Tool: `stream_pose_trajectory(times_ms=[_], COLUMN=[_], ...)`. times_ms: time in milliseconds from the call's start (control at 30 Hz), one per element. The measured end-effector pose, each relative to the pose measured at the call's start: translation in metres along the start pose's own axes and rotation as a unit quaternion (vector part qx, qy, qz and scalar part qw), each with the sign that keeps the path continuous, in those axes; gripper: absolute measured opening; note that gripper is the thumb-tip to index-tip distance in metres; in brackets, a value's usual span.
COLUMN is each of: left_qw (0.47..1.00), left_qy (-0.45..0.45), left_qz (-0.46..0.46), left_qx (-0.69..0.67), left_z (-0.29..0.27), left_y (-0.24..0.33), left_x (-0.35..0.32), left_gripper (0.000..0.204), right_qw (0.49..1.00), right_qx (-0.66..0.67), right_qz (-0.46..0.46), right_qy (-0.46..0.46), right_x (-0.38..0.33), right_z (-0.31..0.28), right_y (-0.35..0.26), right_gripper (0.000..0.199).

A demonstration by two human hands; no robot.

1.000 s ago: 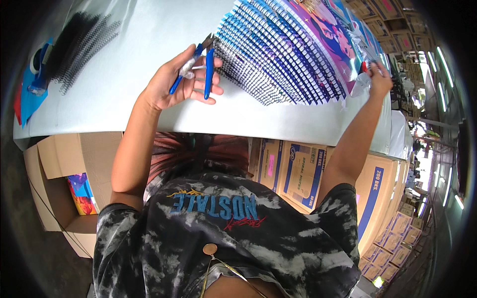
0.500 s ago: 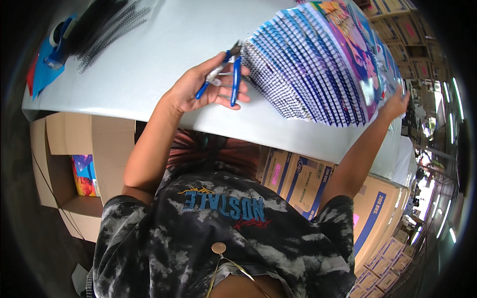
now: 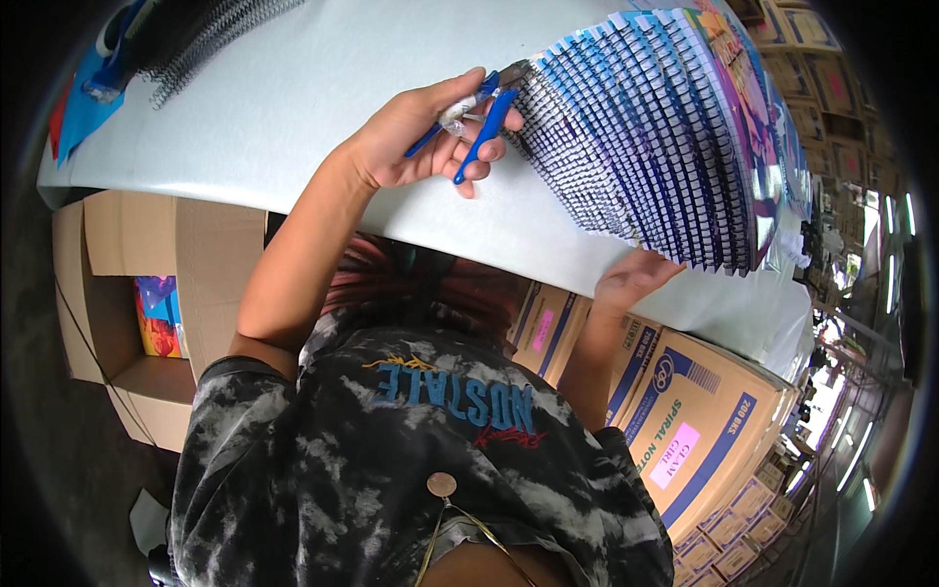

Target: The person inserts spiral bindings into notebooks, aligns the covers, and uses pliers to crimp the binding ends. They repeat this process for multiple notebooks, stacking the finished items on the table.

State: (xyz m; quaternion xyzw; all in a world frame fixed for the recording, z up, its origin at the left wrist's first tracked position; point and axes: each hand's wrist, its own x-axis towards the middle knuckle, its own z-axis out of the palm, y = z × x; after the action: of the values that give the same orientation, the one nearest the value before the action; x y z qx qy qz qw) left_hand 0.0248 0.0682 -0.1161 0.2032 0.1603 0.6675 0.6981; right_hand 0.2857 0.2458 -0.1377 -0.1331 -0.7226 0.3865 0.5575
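My left hand [image 3: 416,137] is closed loosely round blue-handled cutting pliers [image 3: 486,137], whose handles are spread. The jaws of the pliers meet the left ends of the wire bindings on a fanned stack of spiral notebooks [image 3: 626,137]. These notebooks lie overlapping on the table, their coil edges facing me and a colourful cover showing on the right. Along the table's front edge, my right hand [image 3: 638,279] is at the lower end of the stack with its fingers stretched out; whether they touch the coils I cannot tell.
Loose black wire coils [image 3: 210,44] lie at the far left of the pale table [image 3: 323,117], beside a blue tape dispenser [image 3: 108,78]. Below the table stand an open carton [image 3: 132,249] on the left and closed cartons [image 3: 704,421] on the right. More stacked boxes [image 3: 831,88] are at the far right.
My right hand has come from the stack's far right side down to its near lower end. The left hand and pliers have moved slightly right and up, to the coil ends.
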Motion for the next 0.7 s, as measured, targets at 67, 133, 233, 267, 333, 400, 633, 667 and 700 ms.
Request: stream_pose_trajectory(times_ms=[67, 133, 233, 267, 333, 400, 633, 667, 700], left_qw=[0.829, 0.592, 0.826, 0.92, 0.968, 0.987, 0.991, 0.991, 0.953], left_qy=[0.275, 0.391, 0.295, 0.25, 0.189, 0.134, 0.117, 0.12, 0.205], left_qz=[-0.013, -0.033, 0.004, 0.025, 0.014, 0.008, 0.039, 0.039, 0.056], left_qx=[0.486, 0.704, 0.48, 0.301, 0.165, 0.084, 0.049, 0.043, 0.214], left_z=[0.038, 0.052, 0.033, 0.035, 0.03, 0.022, 0.021, 0.02, 0.021], left_y=[-0.008, -0.014, -0.015, -0.019, -0.02, -0.02, -0.021, -0.022, -0.024], left_x=[0.002, 0.006, 0.0, -0.003, -0.005, -0.005, -0.005, -0.004, -0.003], left_gripper=[0.059, 0.056, 0.057, 0.063, 0.067, 0.072, 0.07, 0.064, 0.061], right_qw=[0.999, 0.996, 0.99, 0.988, 0.983, 0.981, 0.97, 0.966, 0.968], right_qx=[-0.031, -0.086, -0.119, -0.134, -0.163, -0.182, -0.228, -0.246, -0.238], right_qz=[0.014, -0.009, 0.043, 0.041, 0.038, 0.012, -0.024, -0.034, -0.027], right_qy=[-0.024, -0.037, 0.053, 0.059, 0.069, 0.065, 0.076, 0.076, 0.072], right_x=[-0.004, -0.001, 0.002, 0.003, 0.003, 0.005, 0.005, 0.005, 0.005], right_z=[0.023, 0.037, 0.059, 0.06, 0.06, 0.06, 0.058, 0.058, 0.058], right_y=[-0.015, -0.018, -0.022, -0.022, -0.02, -0.02, -0.017, -0.017, -0.017], right_gripper=[0.07, 0.091, 0.084, 0.081, 0.077, 0.075, 0.075, 0.075, 0.077])
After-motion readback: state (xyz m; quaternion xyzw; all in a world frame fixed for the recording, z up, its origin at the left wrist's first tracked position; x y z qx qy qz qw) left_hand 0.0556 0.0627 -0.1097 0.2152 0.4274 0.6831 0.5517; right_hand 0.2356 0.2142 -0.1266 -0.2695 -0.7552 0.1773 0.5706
